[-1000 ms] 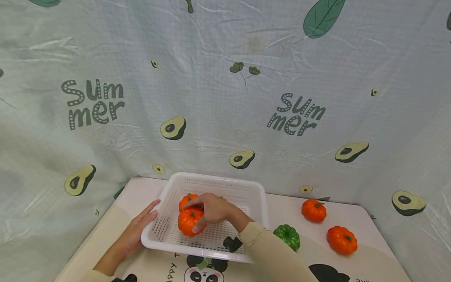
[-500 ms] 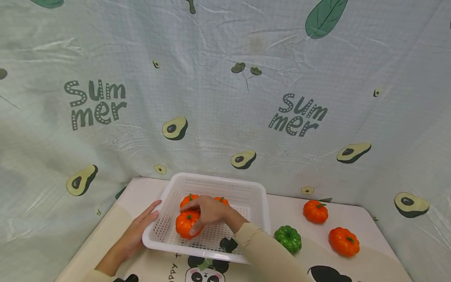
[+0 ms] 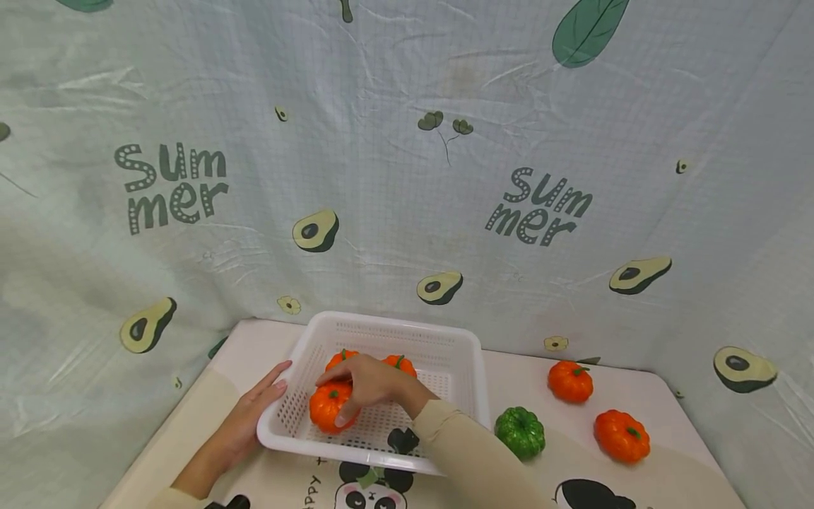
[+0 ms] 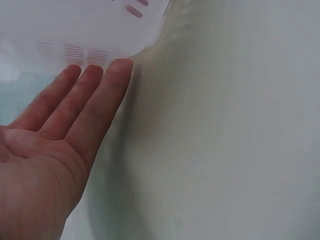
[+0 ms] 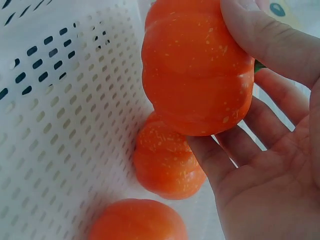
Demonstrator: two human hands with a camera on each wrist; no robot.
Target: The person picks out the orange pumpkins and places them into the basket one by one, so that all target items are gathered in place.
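Observation:
My right hand (image 3: 372, 385) holds an orange toy pumpkin (image 3: 326, 410) with a green stem, inside the left part of a white perforated plastic basket (image 3: 356, 454). Thumb and fingers wrap its sides, as the right wrist view shows with the pumpkin (image 5: 197, 70) close up. Behind it in the basket sit two more orange pumpkins, the left one (image 3: 343, 356) partly covered by the hand and the right one (image 3: 402, 365) beside the knuckles. My left hand (image 3: 248, 410) rests against the basket's left side; in the left wrist view its straight fingers (image 4: 100, 107) touch the outer wall.
Right of the basket, a shiny green pumpkin (image 3: 520, 433) and two orange pumpkins, one farther back (image 3: 570, 382) and one nearer (image 3: 622, 436), lie on the table. A printed curtain (image 3: 381, 177) hangs behind. A black object (image 3: 403, 441) shows beside the right wrist.
My right hand has moved left and slightly toward me with the pumpkin, uncovering more of the right rear pumpkin. The left hand stays at the basket's side.

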